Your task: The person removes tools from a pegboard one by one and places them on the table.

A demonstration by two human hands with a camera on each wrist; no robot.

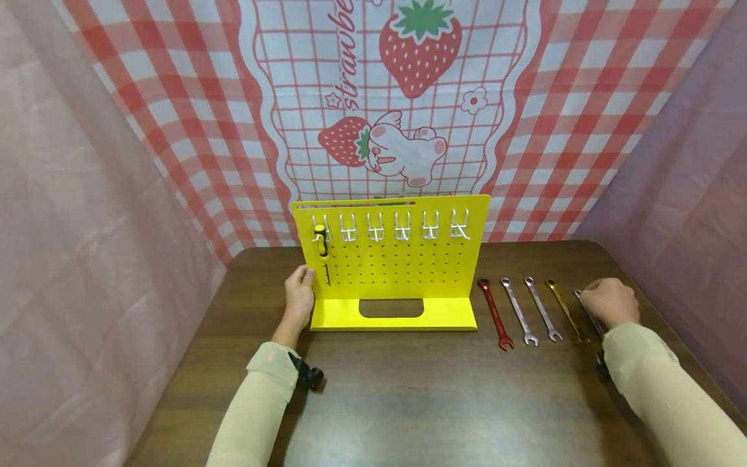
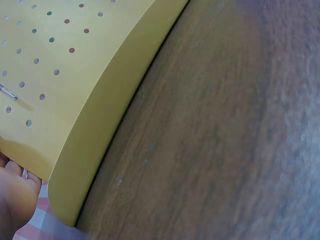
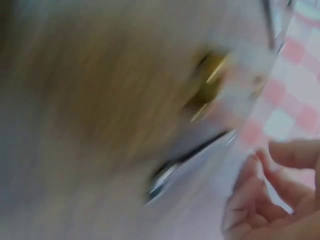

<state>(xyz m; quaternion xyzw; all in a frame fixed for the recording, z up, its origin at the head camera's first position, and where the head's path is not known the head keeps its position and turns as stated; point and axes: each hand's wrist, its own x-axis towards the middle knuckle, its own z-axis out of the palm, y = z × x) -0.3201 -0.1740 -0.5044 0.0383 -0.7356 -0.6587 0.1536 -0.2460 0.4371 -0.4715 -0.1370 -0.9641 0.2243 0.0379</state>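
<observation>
A yellow pegboard stands upright on its base, with a row of white hooks across its upper part. A yellow-and-black screwdriver hangs on the leftmost hook, shaft down. My left hand holds the board's left edge; its fingertips show at that edge in the left wrist view. My right hand is over a silver wrench at the far right, partly covering it. In the blurred right wrist view, the loosely curled fingers appear beside this wrench, apart from it.
Left of the right hand lie a gold wrench, two silver wrenches and a red wrench, roughly parallel on the brown table. A checked strawberry cloth hangs behind the table, with plain curtains at the sides.
</observation>
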